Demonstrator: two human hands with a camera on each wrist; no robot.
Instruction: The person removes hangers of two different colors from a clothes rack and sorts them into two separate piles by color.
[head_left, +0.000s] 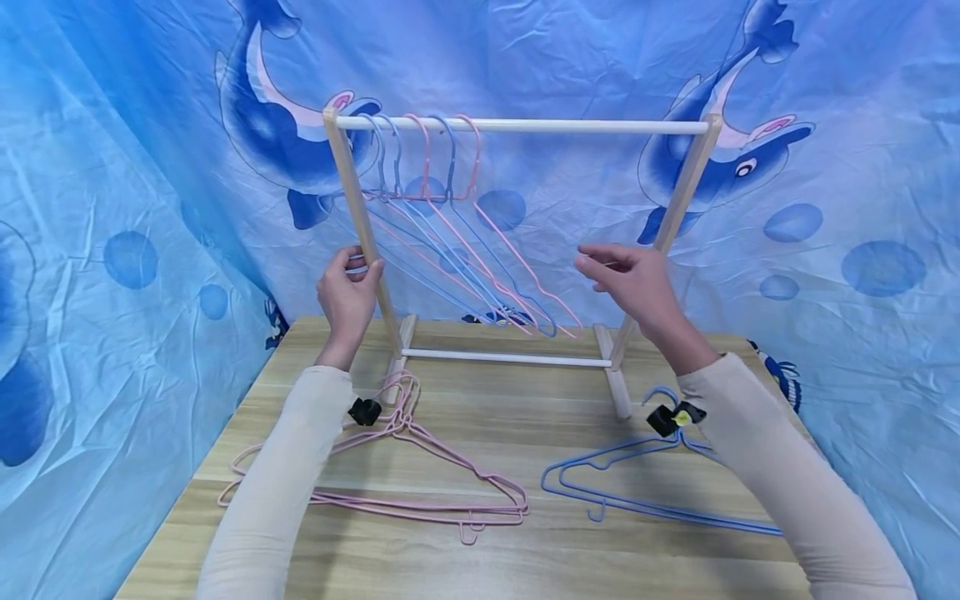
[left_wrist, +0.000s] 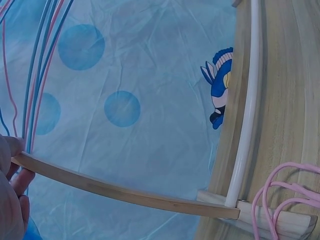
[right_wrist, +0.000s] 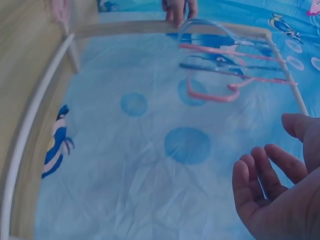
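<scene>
Left hand (head_left: 348, 287): raised at the rack's left side, forearm in a cream sleeve rising from the table; fingers and thumb wrapped round the left upright (head_left: 362, 225) about halfway up. In the left wrist view the fingertips (left_wrist: 17, 165) lie against that same wooden post.

Right hand (head_left: 633, 279): raised in front of the right upright (head_left: 678, 208), apart from it; fingers loosely spread and slightly bent, palm empty, holding nothing. The right wrist view confirms relaxed fingers (right_wrist: 260, 175) with nothing between them.

Clothes rack (head_left: 517, 125): small tabletop frame, two pale wooden uprights leaning slightly inward, white top rail, white lower crossbar (head_left: 506, 358), wooden feet. Stands at the far edge of the table, before the backdrop.

Hung hangers (head_left: 450, 233): thin wire, pink and blue alternating, hooks bunched at the left end of the top rail, bodies slanting down to the right.

Pink hangers (head_left: 420, 483): a small stack lying flat on the table, left of centre, partly under the left forearm.

Blue hangers (head_left: 622, 483): lying flat, right of centre, partly under the right forearm.

Table (head_left: 525, 558): light wood grain.

Backdrop (head_left: 862, 167): blue cloth with dolphins and bubbles.
</scene>
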